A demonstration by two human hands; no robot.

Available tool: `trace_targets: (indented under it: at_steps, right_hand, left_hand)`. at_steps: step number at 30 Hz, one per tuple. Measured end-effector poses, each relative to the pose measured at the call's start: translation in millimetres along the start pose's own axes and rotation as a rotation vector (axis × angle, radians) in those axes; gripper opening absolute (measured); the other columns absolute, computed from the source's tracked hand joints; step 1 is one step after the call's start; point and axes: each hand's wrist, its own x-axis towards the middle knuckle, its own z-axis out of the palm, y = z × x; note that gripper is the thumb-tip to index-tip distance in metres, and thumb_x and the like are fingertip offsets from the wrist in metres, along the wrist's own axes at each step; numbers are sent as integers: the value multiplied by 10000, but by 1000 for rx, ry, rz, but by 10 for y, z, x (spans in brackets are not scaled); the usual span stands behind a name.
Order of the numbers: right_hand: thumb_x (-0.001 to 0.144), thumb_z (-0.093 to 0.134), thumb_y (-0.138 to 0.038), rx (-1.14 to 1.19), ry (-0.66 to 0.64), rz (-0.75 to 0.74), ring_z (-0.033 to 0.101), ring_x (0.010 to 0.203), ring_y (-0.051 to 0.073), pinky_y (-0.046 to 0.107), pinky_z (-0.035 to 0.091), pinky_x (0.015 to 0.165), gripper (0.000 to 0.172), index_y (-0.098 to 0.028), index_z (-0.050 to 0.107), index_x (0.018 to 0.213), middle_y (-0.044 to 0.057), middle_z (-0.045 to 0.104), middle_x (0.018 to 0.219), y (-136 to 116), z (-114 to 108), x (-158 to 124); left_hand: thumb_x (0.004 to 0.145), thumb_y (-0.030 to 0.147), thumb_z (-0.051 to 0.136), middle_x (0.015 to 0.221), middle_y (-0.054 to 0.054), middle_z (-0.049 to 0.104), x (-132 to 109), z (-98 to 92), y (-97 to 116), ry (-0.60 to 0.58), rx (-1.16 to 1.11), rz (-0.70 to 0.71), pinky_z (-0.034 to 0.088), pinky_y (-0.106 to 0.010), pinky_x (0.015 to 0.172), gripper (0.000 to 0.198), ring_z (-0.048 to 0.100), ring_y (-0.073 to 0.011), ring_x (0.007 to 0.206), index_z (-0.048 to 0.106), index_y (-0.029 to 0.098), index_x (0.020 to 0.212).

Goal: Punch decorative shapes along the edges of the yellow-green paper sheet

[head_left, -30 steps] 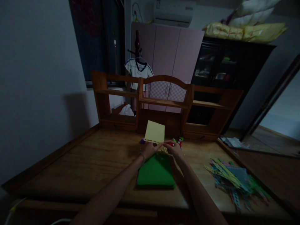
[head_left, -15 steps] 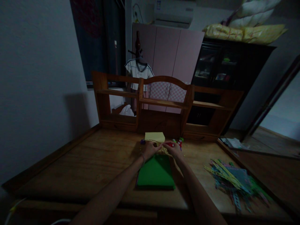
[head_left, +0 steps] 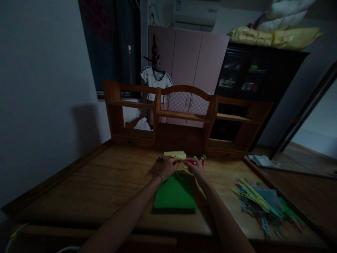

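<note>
While the left hand [head_left: 168, 168] and right hand [head_left: 195, 167] pinch its near edge, the yellow sheet [head_left: 175, 154], upright a second ago, now lies almost flat on the desk [head_left: 105, 182] beyond the green paper stack [head_left: 175, 195], so laying it down seems nearly done. Count: one yellow sheet, one green stack, one heap of paper strips [head_left: 263, 205] at right, one purple gadget [head_left: 159, 159], and a red-green cluster [head_left: 199, 160] too small to count.

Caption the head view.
Left hand and right hand hold a pale yellow paper sheet beyond a green paper stack on a wooden desk.

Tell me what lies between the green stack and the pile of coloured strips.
In the head view, only the right forearm crosses the bare desk between the green stack and the strip pile.
</note>
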Motion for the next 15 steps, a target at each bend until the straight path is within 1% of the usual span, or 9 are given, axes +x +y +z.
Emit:
trace_targets:
  at_steps: [2,5,8,11,15]
  right_hand:
    - [594,709,-482,-45,10,-50,409,424,94,223,277,416,386,-153,688,796,-15,537,511,7,1,2]
    - [631,686,-465,-99,13,-133,481,499,117,229,328,458,350,-151,697,786,24,610,611,8,0,-5]
    - [642,677,-451,-134,27,-169,542,568,149,243,379,509,341,-145,701,788,46,649,671,-4,1,-14]
    - [637,682,-428,-164,42,-190,590,646,182,267,427,579,329,-137,703,789,60,676,719,-32,0,-27]
    - [660,674,-386,-221,25,-236,619,733,203,285,451,658,286,-140,707,804,69,698,779,-75,-12,-49]
  left_hand:
    - [798,146,489,791,-51,708,6,-7,-31,-35,14,3,475,-294,747,219,638,-189,764,707,161,771]
    - [808,164,500,908,-46,717,11,-5,-87,-71,63,-3,470,-310,833,229,645,-195,867,718,186,874]
    - [830,193,509,1018,-45,702,12,0,-131,-88,136,-1,441,-314,914,248,628,-191,969,704,200,983]
    - [843,218,516,1093,-61,677,9,-5,-150,-114,217,-9,426,-305,940,256,608,-196,1030,695,186,1024]
    - [863,309,512,1111,-76,669,1,-18,-142,-168,290,-45,437,-306,917,283,614,-215,1033,691,182,1042]
